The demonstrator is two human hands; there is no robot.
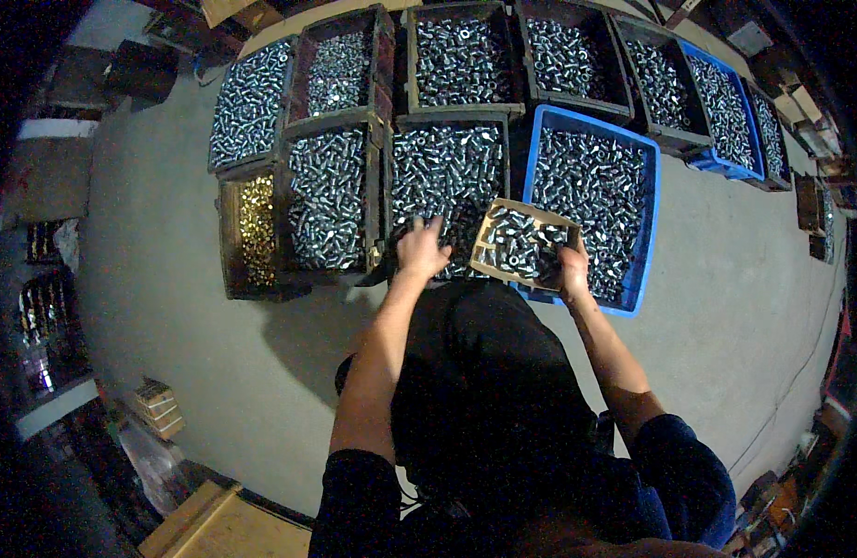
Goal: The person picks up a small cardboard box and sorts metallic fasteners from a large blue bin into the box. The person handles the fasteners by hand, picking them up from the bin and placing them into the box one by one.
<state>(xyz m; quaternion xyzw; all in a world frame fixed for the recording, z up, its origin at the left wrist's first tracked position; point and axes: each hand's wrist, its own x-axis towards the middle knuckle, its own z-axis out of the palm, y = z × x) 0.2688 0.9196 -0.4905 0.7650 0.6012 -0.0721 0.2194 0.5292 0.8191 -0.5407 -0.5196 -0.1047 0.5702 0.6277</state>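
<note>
My right hand [572, 267] grips the right side of a small open cardboard box [538, 213], which holds metal bolts and is tilted a little. The box sits above the left edge of a blue plastic bin [652, 219] filled with similar metal fasteners. Over the near end of a dark crate [506, 149] of shiny bolts [447, 158], my left hand [423, 249] reaches down with its fingers apart. Nothing shows in that hand, though its fingertips are partly in shadow.
Another crate of bolts [326, 195] and a narrow one with gold-coloured fasteners [258, 228] stand to the left. Behind runs a curved row of dark crates and a second blue bin [726, 107], all filled with metal parts. A small stack [159, 407] lies on the floor at lower left.
</note>
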